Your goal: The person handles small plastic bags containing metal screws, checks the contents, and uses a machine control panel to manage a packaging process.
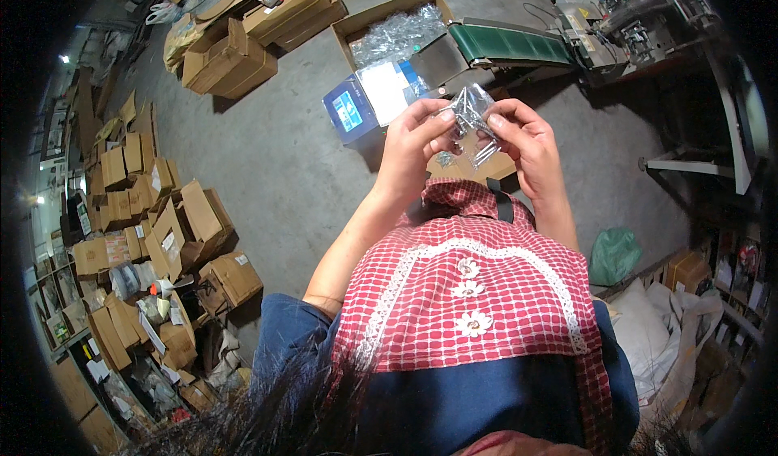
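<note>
Many brown cardboard cartons (172,237) crowd the far left, some with their flaps open. Right of them, an open, brown, square cardboard carton (253,67) stands near other boxes at the upper edge. Next comes a dark blue printed box (336,124) with a white panel, then a shallow brown cardboard carton (344,44) heaped with clear plastic bags.

The left hand (408,138) pinches the left side of a small, clear plastic bag (470,115) of silvery metal pieces, raised in front of the chest between the 2 hands. The step appears to be handling this bag, perhaps checking or straightening it; the next move would call for a secure pinch that keeps the slim pieces inside. Below it lies tan cardboard (496,166), partly hidden by the fingers and the apron. The right hand (531,140) grips the bag's right side, thumb and fingers closed on the film.

Just beyond, a green conveyor belt (519,47) slopes from a grey metal machine (606,30), which probably limits reaching forward. At right sit a crumpled green plastic bag (614,255) and pale sacks (648,322).
</note>
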{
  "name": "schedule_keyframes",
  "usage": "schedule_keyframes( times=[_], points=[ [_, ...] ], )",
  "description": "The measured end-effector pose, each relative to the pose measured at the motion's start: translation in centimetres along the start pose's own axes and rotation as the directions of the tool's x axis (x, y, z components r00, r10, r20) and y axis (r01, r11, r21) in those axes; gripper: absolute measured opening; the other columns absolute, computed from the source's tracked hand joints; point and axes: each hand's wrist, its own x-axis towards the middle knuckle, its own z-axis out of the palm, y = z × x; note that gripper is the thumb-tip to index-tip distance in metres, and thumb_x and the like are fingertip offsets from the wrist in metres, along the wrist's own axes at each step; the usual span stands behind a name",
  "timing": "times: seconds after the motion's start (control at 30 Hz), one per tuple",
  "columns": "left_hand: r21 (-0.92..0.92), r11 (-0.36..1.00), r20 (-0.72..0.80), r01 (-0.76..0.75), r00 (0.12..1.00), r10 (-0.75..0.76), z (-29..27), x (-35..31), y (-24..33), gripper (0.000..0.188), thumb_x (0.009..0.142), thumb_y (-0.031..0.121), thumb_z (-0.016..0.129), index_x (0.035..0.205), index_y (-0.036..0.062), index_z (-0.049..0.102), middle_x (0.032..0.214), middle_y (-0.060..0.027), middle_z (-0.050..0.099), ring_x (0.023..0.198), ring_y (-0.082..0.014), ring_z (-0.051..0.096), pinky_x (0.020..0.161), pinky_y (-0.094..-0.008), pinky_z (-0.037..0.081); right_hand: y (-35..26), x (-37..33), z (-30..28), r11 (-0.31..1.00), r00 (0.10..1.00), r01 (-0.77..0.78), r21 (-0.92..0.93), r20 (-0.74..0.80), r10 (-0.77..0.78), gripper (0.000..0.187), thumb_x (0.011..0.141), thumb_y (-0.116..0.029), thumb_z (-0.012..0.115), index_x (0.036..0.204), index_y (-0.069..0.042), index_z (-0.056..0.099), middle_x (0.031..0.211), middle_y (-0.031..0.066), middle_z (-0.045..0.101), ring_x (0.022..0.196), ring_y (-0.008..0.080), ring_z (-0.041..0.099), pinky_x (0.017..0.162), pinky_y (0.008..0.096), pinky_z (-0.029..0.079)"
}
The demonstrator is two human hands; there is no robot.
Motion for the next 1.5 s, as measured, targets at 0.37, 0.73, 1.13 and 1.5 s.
schedule_keyframes(
  times=[0.37, 0.73, 1.13, 1.5],
  points=[
    [0.103, 0.993, 0.095, -0.054, 0.995, 0.045, -0.8, 0.5, -1.5, 0.024, 0.079, 0.003, 0.065, 0.102, 0.003, 0.058, 0.092, -0.0036, 0.063, 0.08, -0.0129, 0.062, 0.072, -0.0269, 0.051, 0.2, 0.2, 0.1, 0.999, 0.997, 0.037, 0.014, -0.062, -0.036, 0.04, 0.082, 0.0, 0.071, 0.119, 0.0, 0.058, 0.102, 0.0086, 0.067, 0.09, 0.0135, 0.065, 0.081, 0.0257, 0.054],
    [0.068, 0.996, 0.013, 0.057, 0.998, -0.058, -1.3, 1.2, -1.7, 0.023, 0.087, 0.012, 0.068, 0.106, 0.0017, 0.06, 0.095, -0.0041, 0.066, 0.078, -0.0097, 0.063, 0.069, -0.0251, 0.053, 0.8, 0.6, -0.6, 0.997, 0.998, -0.06, 0.05, 0.025, 0.059, 0.06, 0.082, -0.002, 0.073, 0.135, 0.001, 0.045, 0.11, 0.0132, 0.066, 0.095, 0.0195, 0.067, 0.071, 0.0307, 0.059],
    [0.022, 1.0, 0.035, 0.019, 0.999, -0.019, -0.6, 1.0, -1.6, 0.034, 0.085, 0.007, 0.056, 0.118, 0.0005, 0.06, 0.093, -0.0008, 0.065, 0.079, -0.0073, 0.059, 0.069, -0.0215, 0.045, 1.3, 1.4, -1.3, 0.985, 0.987, -0.112, 0.129, 0.132, 0.095, 0.065, 0.078, -0.002, 0.071, 0.137, 0.0, 0.045, 0.115, 0.0147, 0.064, 0.099, 0.0174, 0.065, 0.083, 0.0295, 0.055],
    [-0.099, 0.993, 0.029, 0.071, 0.997, -0.068, -2.0, 2.0, -2.1, 0.058, 0.079, 0.012, 0.056, 0.135, -0.006, 0.051, 0.131, -0.0167, 0.058, 0.121, -0.0249, 0.058, 0.101, -0.0348, 0.049, 2.6, 3.3, -4.1, 0.999, 0.992, -0.023, 0.032, -0.127, 0.027, 0.05, 0.083, 0.004, 0.068, 0.128, 0.001, 0.049, 0.105, 0.0131, 0.068, 0.091, 0.0169, 0.068, 0.078, 0.0288, 0.058]
  ],
)
